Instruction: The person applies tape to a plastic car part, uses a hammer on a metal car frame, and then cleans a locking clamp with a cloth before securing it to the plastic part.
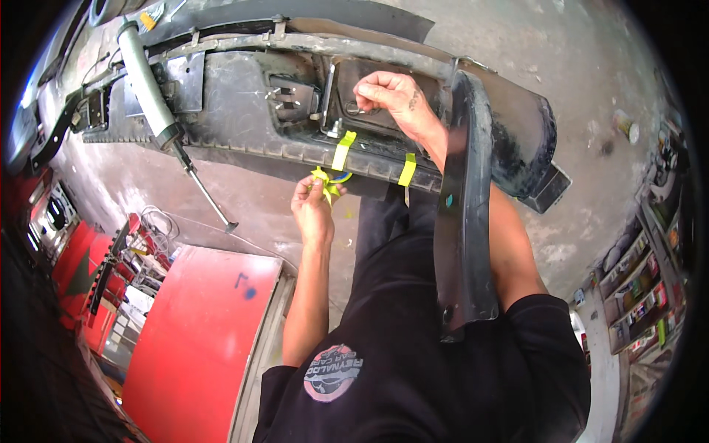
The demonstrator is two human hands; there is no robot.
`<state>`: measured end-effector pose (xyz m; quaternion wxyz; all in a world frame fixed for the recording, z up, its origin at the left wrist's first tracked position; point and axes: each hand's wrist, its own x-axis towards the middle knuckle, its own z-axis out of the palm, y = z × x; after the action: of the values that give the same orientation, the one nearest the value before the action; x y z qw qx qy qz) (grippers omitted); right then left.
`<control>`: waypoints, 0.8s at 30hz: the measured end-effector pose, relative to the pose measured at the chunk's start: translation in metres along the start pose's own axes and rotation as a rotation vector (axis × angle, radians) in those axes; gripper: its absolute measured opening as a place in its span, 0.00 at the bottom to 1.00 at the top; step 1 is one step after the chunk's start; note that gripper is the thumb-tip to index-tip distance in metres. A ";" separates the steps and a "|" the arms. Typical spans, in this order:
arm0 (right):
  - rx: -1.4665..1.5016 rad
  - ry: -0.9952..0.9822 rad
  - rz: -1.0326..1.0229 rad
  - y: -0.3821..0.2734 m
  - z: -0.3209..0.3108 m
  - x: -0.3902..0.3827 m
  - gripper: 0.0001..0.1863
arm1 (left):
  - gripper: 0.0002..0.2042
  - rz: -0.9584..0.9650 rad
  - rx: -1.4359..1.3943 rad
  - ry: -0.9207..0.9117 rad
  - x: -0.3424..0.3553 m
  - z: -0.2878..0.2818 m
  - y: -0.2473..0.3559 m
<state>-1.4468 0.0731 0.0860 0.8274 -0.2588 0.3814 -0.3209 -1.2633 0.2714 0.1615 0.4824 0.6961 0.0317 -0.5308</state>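
Tape (pixel 323 176), yellow, pinched in left hand (pixel 313 208), right hand (pixel 391 96) curled, contents unclear, round lettered logo (pixel 332 373) on shirt (pixel 443 369)

From where I stand this looks like a car body workshop: there's a long black bumper (pixel 229 96) with its ribbed inner side showing, strips of yellow tape (pixel 343 150) stuck along its edge, and a pale tube-bodied tool (pixel 144 81) by it. The grey floor (pixel 583 184) is stained and scuffed, a big red panel (pixel 192 340) sits opposite, and crammed shelves (pixel 641 295) line one side.
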 end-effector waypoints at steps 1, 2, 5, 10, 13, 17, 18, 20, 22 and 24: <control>-0.001 0.008 -0.002 0.004 -0.003 -0.002 0.11 | 0.04 -0.004 0.002 -0.007 -0.002 0.001 0.003; -0.299 0.002 -0.037 0.012 -0.004 -0.004 0.14 | 0.04 0.050 0.028 0.019 -0.005 0.003 0.006; -0.720 -0.128 0.214 0.031 -0.004 -0.013 0.19 | 0.05 0.137 0.052 0.041 -0.009 0.014 0.016; -0.607 -0.131 0.119 0.045 0.012 -0.011 0.13 | 0.05 0.117 0.100 0.008 -0.006 0.024 0.022; -0.230 -0.137 0.143 0.024 0.005 -0.011 0.13 | 0.06 0.152 0.160 0.055 -0.011 0.022 0.022; -0.192 -0.253 0.094 0.002 0.013 -0.026 0.14 | 0.07 0.309 0.386 0.033 -0.023 0.036 0.035; -0.219 -0.266 0.041 0.003 0.018 -0.027 0.14 | 0.07 0.411 0.503 -0.081 -0.023 0.044 0.042; -0.385 -0.298 -0.083 -0.006 0.022 -0.028 0.14 | 0.06 0.549 0.690 -0.273 -0.019 0.061 0.056; -0.570 -0.298 -0.188 -0.015 0.024 -0.027 0.13 | 0.06 0.420 0.672 -0.331 -0.008 0.070 0.056; -0.538 -0.239 -0.198 -0.010 0.025 -0.026 0.12 | 0.06 0.339 0.599 -0.342 -0.001 0.073 0.056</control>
<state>-1.4436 0.0900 0.1193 0.7330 -0.5402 0.3255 -0.2547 -1.2845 0.1906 0.2004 0.3368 0.7029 -0.3214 -0.5377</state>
